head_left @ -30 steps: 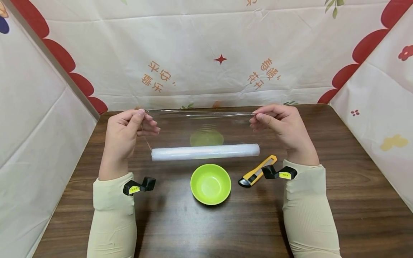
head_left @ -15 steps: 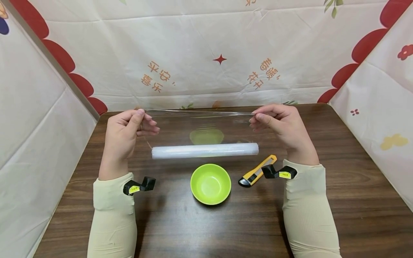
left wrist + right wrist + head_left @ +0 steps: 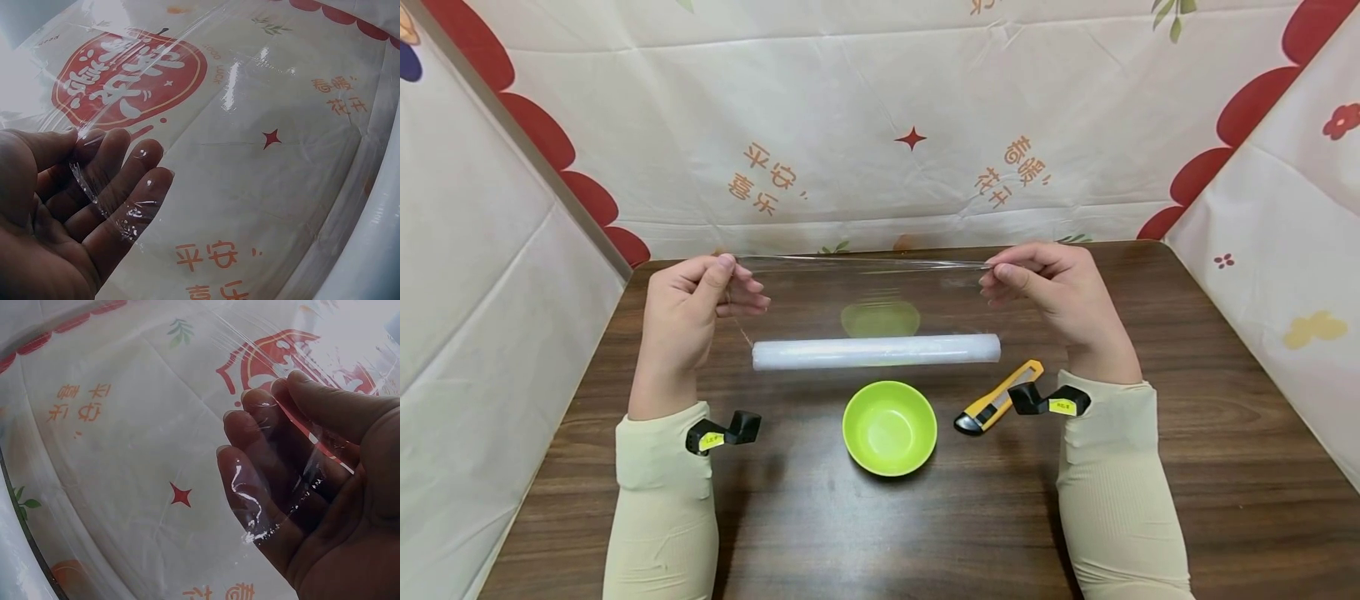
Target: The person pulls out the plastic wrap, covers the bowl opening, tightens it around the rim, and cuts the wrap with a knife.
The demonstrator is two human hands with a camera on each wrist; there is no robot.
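Between both hands stretches a sheet of clear plastic wrap. My left hand pinches its left corner between thumb and index finger; the other fingers are spread behind the film, as the left wrist view shows. At the right corner, my right hand pinches the same edge with thumb and index finger. The sheet runs down to a white plastic wrap roll lying crosswise; whether it touches the table cannot be told. A lime green bowl stands nearer the body. A pale green oval shows in the film beyond the roll.
Right of the bowl, a yellow utility knife lies slanted on the dark wooden table, close to the right wrist's camera. Printed white cloth hangs behind the table and along both sides.
The plastic wrap roll has shifted very slightly. Both hands keep their pinch on the film and stay almost still; the bowl and knife have not moved.
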